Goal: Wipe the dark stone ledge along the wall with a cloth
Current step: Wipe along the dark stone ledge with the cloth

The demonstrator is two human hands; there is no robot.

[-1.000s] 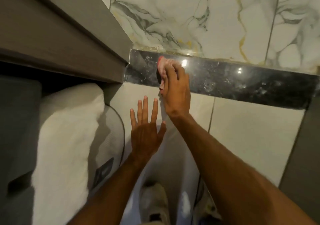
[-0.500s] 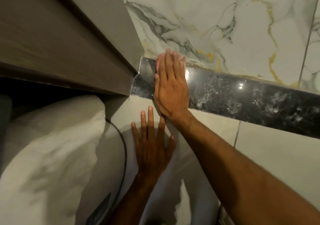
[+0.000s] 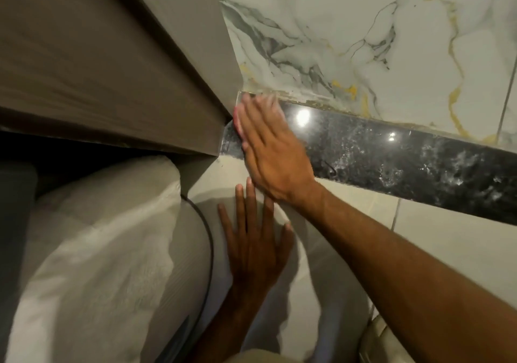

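Flat right hand (image 3: 268, 150) on glossy ledge (image 3: 391, 161)

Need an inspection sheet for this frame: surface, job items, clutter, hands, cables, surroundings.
Surface: dark speckled stone ledge, glossy, pale smears toward its right.
Job's things: pink cloth, only an edge shows under the right hand.
Clutter: nothing seen.
Grippers: right hand flat on the cloth at the ledge's left end; left hand open, spread on the pale tile wall.
Cables: thin dark cord beside the white pillow.
Surroundings: gold-veined marble wall, brown wooden panel.
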